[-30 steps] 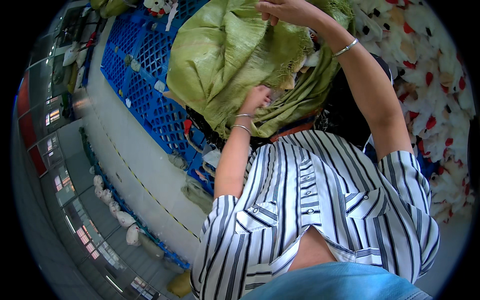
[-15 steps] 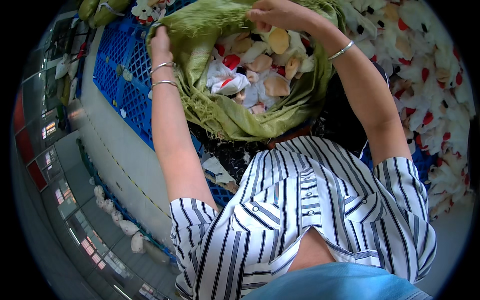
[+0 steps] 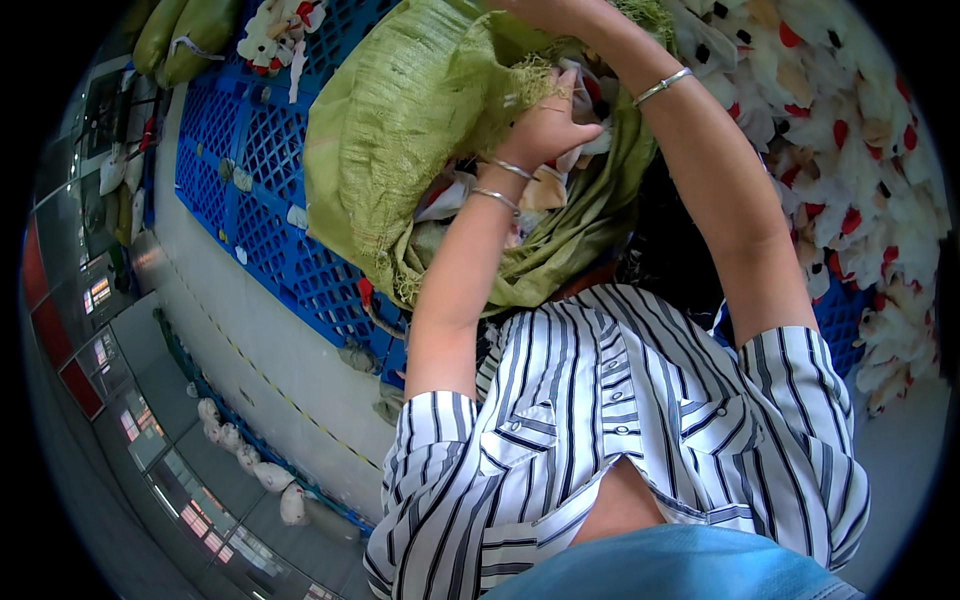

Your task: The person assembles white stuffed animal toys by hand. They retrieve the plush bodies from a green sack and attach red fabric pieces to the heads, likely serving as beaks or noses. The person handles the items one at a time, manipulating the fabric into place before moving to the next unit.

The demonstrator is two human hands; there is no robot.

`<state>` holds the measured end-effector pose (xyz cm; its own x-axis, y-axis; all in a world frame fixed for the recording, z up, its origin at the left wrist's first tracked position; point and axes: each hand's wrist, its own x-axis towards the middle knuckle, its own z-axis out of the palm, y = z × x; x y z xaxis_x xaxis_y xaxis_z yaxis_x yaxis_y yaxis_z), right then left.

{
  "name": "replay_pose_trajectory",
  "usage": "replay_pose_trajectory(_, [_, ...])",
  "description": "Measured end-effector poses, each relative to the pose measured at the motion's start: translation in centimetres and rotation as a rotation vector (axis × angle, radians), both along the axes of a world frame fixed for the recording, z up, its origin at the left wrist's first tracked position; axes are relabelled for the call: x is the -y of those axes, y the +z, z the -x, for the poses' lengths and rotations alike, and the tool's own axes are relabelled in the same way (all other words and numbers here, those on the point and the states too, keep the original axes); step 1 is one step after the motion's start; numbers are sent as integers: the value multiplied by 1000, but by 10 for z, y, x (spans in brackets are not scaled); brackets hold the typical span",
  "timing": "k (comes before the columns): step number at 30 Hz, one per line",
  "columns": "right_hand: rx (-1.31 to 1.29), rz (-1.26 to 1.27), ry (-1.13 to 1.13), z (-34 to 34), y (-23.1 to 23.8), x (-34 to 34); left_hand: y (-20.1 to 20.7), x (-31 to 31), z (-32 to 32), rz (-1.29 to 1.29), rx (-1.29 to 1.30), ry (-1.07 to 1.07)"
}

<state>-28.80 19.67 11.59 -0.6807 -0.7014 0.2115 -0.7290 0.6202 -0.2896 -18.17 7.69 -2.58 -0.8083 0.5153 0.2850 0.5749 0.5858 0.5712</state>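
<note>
A green woven sack [image 3: 375, 150] with a frayed edge stands in front of me, its left side folded over part of its mouth. Inside it show soft white, beige and red plush pieces [image 3: 545, 190]. Over the mouth, my left hand [image 3: 545, 130] lies against the frayed edge with thumb and fingers spread. At the top edge of the picture, my right hand [image 3: 530, 8] is near the far side of the sack. Its fingers are cut off from view, so I cannot see what they hold.
Blue plastic pallets [image 3: 265, 150] lie under and left of the sack. A big heap of white plush pieces with red and black parts [image 3: 850, 190] rises at the right. Filled green sacks [image 3: 190, 40] and a small plush pile [image 3: 280, 35] are at the far left.
My left hand has moved right from the sack's left rim to over its mouth. The sack's left side has come over with it, covering more plush pieces. My right hand has shifted up slightly.
</note>
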Motion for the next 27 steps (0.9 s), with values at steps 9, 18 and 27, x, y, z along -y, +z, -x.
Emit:
replay_pose_trajectory(9, [436,320,-101,-19,11,15,-133,-2,-1,545,625,401])
replay_pose_trajectory(18, [652,308,-217,-28,24,-9,-66,77,-85,228,503,357])
replay_pose_trajectory(27, [466,242,-102,-29,3,3,-34,175,-131,290,571,389])
